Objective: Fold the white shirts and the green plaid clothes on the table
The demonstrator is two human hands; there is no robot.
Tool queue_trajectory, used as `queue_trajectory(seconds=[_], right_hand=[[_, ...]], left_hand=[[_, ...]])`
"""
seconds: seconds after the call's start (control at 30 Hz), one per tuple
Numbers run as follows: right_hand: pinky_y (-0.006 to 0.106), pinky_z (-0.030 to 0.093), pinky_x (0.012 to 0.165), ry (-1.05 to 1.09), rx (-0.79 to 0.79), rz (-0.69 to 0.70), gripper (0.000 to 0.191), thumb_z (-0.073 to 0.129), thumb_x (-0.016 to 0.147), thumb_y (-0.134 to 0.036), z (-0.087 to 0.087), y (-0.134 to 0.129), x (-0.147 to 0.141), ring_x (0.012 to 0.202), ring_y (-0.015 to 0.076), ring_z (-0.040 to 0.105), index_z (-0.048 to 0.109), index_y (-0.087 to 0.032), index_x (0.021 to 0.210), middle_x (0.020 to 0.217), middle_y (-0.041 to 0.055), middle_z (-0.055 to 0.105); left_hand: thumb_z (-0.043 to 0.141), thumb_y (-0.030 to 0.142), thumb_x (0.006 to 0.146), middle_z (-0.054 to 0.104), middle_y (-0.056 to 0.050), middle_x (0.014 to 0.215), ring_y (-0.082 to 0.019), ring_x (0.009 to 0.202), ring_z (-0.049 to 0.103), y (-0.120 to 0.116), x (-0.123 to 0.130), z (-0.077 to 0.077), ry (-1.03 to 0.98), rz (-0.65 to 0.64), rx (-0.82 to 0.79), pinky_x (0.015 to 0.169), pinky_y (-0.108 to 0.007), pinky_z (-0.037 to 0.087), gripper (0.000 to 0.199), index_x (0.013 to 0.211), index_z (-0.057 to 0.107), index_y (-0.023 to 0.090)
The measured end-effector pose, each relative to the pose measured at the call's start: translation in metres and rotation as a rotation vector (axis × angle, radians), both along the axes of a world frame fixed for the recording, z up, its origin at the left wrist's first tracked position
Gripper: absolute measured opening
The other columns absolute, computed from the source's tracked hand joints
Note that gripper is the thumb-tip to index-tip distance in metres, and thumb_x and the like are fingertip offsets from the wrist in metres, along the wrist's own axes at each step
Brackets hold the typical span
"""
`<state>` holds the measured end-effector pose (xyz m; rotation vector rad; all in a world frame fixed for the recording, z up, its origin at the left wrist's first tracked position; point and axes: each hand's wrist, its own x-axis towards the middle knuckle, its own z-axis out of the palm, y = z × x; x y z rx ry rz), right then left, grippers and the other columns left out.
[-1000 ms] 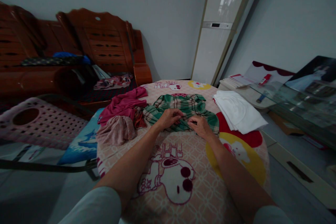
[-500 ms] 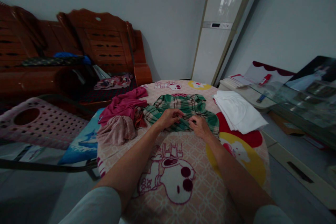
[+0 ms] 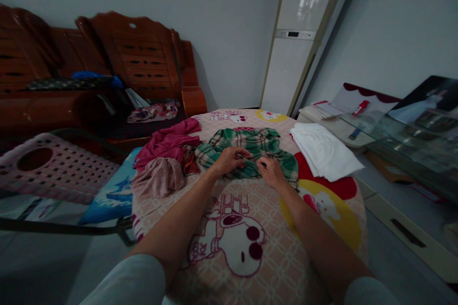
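Compared with half a second ago, I see very little change: my whole view has slid by a sliver, so the white cloth (image 3: pixel 325 152) at the right of the frame sits a touch further left. The green plaid garment (image 3: pixel 246 141) lies crumpled in the centre of the frame, its outline much as before, on the patterned tablecloth (image 3: pixel 286 267). The left hand (image 3: pixel 231 160) and the right hand (image 3: pixel 270 170) keep practically the same places over its near edge.

I have both forearms reaching up from the lower corners of the frame and converging toward the middle. The left hand comes in from the lower left, back upward, fingers bent and pointing to the right, fingertips at the fabric. The right hand angles up and to the left, fingers curled more tightly, thumb close to them. The two stay near each other but apart, green cloth showing between. Both are partly closed and touching the garment; I cannot tell whether either actually pinches it. Left of centre, the magenta garment (image 3: pixel 168 142) lies behind the dusty-pink cloth (image 3: pixel 159 178).
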<state>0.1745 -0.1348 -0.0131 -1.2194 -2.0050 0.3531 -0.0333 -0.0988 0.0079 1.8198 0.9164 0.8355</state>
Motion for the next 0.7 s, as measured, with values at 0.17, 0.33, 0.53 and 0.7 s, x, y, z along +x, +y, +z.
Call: queue_trajectory(seconds=[0.17, 0.33, 0.53, 0.7], right_hand=[[0.025, 0.039, 0.065, 0.019, -0.001, -0.040, 0.018, 0.048, 0.083, -0.020, 0.001, 0.001, 0.002, 0.066, 0.0150, 0.056, 0.057, -0.021, 0.068, 0.066, 0.0008, 0.061], [0.024, 0.039, 0.063, 0.082, -0.021, -0.014, 0.018, 0.048, 0.083, -0.024, 0.004, 0.001, 0.003, 0.063, 0.0144, 0.054, 0.057, -0.020, 0.068, 0.064, 0.0003, 0.060], [0.024, 0.039, 0.061, 0.106, -0.046, -0.013, 0.019, 0.047, 0.083, -0.028, 0.005, 0.000, 0.004, 0.064, 0.0148, 0.055, 0.057, -0.020, 0.069, 0.065, 0.0003, 0.060], [0.024, 0.039, 0.063, 0.115, -0.026, -0.014, 0.019, 0.047, 0.082, -0.029, 0.006, 0.000, 0.003, 0.064, 0.0148, 0.055, 0.057, -0.020, 0.068, 0.065, 0.0004, 0.060]], left_hand=[[0.061, 0.018, 0.076, 0.074, -0.008, 0.101, -0.013, 0.065, 0.070, -0.001, 0.001, 0.001, -0.009, -0.017, -0.013, 0.053, -0.019, 0.053, 0.030, 0.105, 0.066, 0.013], [0.057, 0.011, 0.075, 0.074, -0.003, 0.078, -0.015, 0.065, 0.070, -0.002, 0.000, 0.004, 0.042, 0.052, -0.032, 0.057, -0.021, 0.053, 0.032, 0.105, 0.067, 0.014], [0.057, 0.008, 0.072, 0.073, -0.002, 0.079, -0.015, 0.072, 0.067, -0.003, -0.003, 0.013, 0.185, 0.149, 0.204, 0.069, -0.022, 0.052, 0.032, 0.099, 0.073, 0.015], [0.065, 0.010, 0.069, 0.072, -0.004, 0.102, -0.018, 0.093, 0.065, -0.001, -0.002, 0.013, 0.254, 0.054, 0.368, 0.081, -0.024, 0.049, 0.034, 0.100, 0.074, 0.018]])
